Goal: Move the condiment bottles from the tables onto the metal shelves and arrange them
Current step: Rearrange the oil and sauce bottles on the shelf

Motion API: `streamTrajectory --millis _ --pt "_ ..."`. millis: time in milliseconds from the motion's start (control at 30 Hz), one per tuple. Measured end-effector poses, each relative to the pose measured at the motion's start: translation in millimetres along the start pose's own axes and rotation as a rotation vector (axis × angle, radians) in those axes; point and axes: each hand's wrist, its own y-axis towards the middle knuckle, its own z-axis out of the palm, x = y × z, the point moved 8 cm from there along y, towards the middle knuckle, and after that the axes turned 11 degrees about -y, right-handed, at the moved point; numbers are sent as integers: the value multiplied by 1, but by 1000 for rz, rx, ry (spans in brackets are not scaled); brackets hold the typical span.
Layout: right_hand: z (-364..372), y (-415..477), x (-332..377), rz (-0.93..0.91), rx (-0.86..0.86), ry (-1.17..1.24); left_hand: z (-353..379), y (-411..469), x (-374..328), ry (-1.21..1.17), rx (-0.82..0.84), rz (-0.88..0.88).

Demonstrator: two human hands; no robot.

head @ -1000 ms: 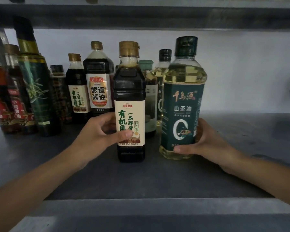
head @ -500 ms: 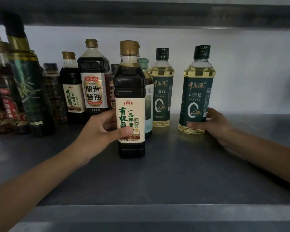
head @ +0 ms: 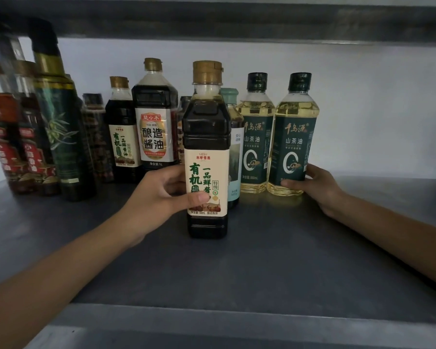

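My left hand (head: 161, 195) grips a dark soy sauce bottle (head: 208, 137) with a gold cap and cream label, standing upright on the grey metal shelf (head: 262, 260) in front of the back row. My right hand (head: 317, 187) holds the lower part of a yellow camellia oil bottle (head: 296, 132) with a green label and dark cap. That oil bottle stands at the back, touching a matching oil bottle (head: 257, 132) on its left.
Several more bottles line the back left: a large soy sauce bottle (head: 155, 117), a smaller one (head: 122, 127), a tall green bottle (head: 58, 117) and red-labelled bottles (head: 8, 137). An upper shelf (head: 212, 18) runs close overhead. Bare shelf surface lies to the right (head: 388, 197).
My right hand has slid the oil bottle back and then left until it touches the matching oil bottle. My left hand and its soy sauce bottle have stayed in place.
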Motion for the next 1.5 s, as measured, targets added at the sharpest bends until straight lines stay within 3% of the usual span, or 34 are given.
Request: streamTrajectory --millis 67,133,200,233,333,467,567,967,1200,1500 --pt "-3 -1 -4 17 -106 -95 -4 -1 -1 29 -7 1" --pt "-18 -14 8 -15 -351 -276 -12 -2 -1 31 -18 4" --pt "-23 -38 34 -223 -541 -320 -22 -3 -1 19 -34 7" --pt "-18 -50 48 -323 -555 -302 -28 -3 -1 21 -46 10" --pt "21 -63 68 -391 -328 -242 -45 -1 3 39 -82 13" --pt "84 -67 79 -249 33 -100 -64 6 10 68 -114 10" --pt "115 -61 82 -170 151 33 -75 15 19 96 -124 6" --pt "127 -48 78 -114 109 57 -65 55 43 38 -62 6" --pt "124 -47 75 -124 224 27 -56 70 52 84 -13 3" --pt "123 -52 81 -151 207 17 -62 63 52 220 14 -13"
